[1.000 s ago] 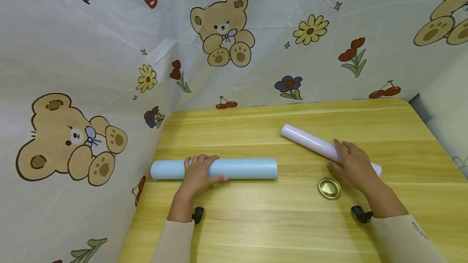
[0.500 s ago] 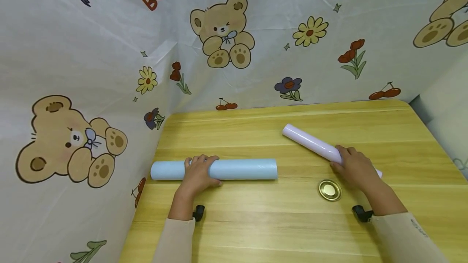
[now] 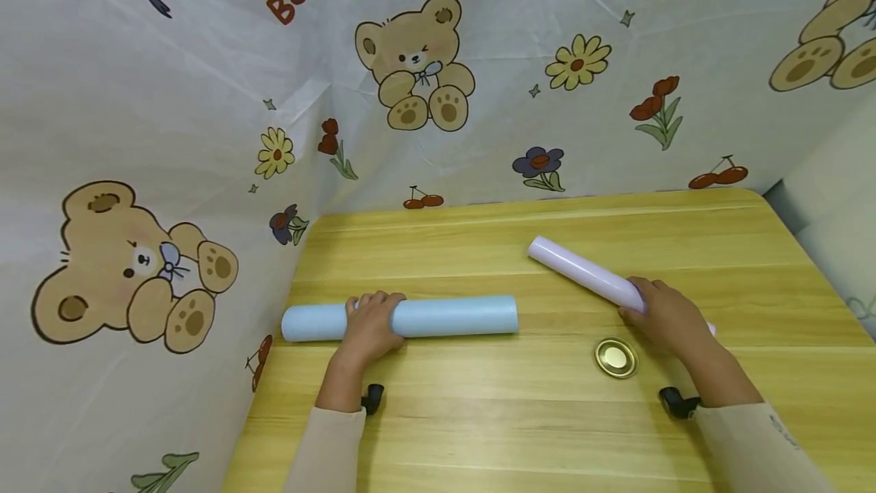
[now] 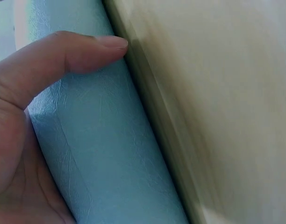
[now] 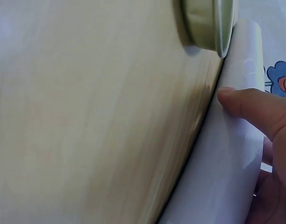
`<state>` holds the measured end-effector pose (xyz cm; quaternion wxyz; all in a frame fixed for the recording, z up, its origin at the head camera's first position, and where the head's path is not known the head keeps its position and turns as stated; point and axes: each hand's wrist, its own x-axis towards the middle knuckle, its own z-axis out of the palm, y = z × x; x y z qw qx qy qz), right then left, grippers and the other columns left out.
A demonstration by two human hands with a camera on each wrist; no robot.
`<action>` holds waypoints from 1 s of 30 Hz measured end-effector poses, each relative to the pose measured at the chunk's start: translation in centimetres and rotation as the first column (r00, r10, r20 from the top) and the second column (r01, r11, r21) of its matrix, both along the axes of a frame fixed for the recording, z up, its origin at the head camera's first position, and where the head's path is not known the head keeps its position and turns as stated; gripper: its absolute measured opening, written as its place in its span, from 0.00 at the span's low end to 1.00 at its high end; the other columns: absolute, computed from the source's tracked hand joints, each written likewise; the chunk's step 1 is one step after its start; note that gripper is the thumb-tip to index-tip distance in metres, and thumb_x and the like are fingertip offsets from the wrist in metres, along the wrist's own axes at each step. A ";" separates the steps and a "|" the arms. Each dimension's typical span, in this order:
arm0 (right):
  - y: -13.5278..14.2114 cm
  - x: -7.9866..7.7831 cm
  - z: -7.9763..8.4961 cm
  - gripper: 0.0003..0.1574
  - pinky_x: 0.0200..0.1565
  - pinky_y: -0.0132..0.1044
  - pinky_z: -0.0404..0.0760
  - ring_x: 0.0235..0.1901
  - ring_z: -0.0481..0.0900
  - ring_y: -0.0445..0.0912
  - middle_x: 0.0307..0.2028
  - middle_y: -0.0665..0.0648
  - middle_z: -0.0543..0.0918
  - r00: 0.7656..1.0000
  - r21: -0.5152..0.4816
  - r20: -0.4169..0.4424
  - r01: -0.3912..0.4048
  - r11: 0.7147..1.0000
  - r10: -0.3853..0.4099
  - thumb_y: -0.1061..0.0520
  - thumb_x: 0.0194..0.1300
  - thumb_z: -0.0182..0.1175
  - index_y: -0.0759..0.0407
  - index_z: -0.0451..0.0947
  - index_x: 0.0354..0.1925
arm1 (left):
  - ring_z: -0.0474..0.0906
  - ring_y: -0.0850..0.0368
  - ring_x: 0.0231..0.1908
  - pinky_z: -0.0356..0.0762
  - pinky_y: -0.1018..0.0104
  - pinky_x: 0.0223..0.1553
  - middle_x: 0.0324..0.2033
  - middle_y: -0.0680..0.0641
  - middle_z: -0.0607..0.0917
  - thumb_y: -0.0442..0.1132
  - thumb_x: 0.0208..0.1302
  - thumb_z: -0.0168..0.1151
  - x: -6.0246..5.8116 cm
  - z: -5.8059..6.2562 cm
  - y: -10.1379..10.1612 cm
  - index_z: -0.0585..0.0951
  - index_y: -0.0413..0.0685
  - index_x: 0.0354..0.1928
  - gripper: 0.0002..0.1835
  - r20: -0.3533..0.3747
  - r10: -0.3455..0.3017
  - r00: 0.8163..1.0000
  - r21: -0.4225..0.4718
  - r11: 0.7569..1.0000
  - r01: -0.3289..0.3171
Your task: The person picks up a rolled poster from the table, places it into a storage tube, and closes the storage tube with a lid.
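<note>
A long light-blue tube [image 3: 455,316] lies across the left part of the table, and my left hand [image 3: 372,326] grips it left of its middle. Close up in the left wrist view, the wrinkled blue surface of the tube [image 4: 110,140] has my thumb [image 4: 87,52] bent over it. On the right, my right hand [image 3: 671,318] holds a thinner, glossy pale lilac tube [image 3: 585,272] slantwise near its close end. My right thumb [image 5: 246,102] presses on its side in the right wrist view, with the other fingers partly hidden behind it.
A round gold lid [image 3: 616,357] lies on the wooden table [image 3: 493,417] just left of my right hand. Behind the table and along its left side hangs a white cloth [image 3: 493,36] printed with bears and flowers.
My left thumb has drawn in against the blue tube, whose right end now sits slightly higher than its left. My right hand has closed round the lilac tube, which shifted slightly.
</note>
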<state>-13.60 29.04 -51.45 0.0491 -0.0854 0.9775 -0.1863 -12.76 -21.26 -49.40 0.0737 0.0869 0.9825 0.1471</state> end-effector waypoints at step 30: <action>1.2 0.6 0.4 0.44 0.47 0.69 0.74 0.48 0.78 0.74 0.51 0.79 0.78 0.996 -0.006 -0.093 -0.006 1.000 0.006 0.52 0.60 0.70 0.68 0.66 0.67 | 0.72 0.37 0.62 0.60 0.38 0.65 0.60 0.40 0.78 0.45 0.51 0.80 -0.6 2.0 0.3 0.73 0.53 0.70 0.43 -0.148 -0.038 0.988 -0.087 0.996 0.025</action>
